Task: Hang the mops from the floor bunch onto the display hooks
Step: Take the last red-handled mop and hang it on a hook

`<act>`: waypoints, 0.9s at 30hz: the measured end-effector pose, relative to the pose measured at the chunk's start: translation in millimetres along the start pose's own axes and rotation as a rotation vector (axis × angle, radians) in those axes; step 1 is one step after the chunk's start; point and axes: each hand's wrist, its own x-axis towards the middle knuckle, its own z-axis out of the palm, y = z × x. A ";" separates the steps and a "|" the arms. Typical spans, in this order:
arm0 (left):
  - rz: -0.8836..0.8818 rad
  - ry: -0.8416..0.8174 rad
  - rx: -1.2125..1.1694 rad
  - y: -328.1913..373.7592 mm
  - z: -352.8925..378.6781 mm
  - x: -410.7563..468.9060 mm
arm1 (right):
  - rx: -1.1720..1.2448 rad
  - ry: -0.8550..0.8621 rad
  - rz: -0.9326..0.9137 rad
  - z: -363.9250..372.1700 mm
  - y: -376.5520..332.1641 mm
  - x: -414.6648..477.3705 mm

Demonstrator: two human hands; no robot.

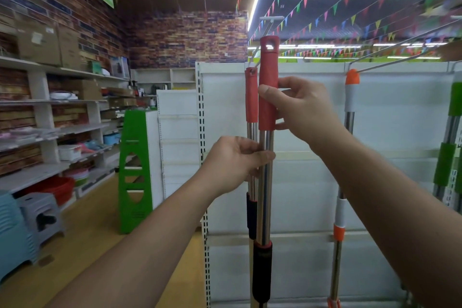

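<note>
The mop [265, 152] is held upright, long axis vertical, eyelet end up. The right hand [302, 110] is clenched on its red grip; the left hand [235, 162] pinches the steel shaft below. The hook [262, 40] lies just behind the eyelet, nearer the right hand.

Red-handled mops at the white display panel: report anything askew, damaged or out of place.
Nothing stands out. One red-handled steel mop hangs straight on its hook; both hands hold the second red-handled mop upright beside it, not yet hooked.
</note>
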 end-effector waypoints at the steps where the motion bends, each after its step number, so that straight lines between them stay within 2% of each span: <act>1: -0.001 0.008 0.000 -0.4 -0.1 2.4 | -0.010 -0.002 0.001 1.0 0.1 2.5; 9: -0.022 0.044 0.011 -14.8 4.3 23.7 | -0.058 0.001 0.034 12.1 13.3 18.6; 27: -0.019 0.084 0.192 -60.8 5.4 100.9 | -0.097 -0.004 0.180 38.9 63.7 77.1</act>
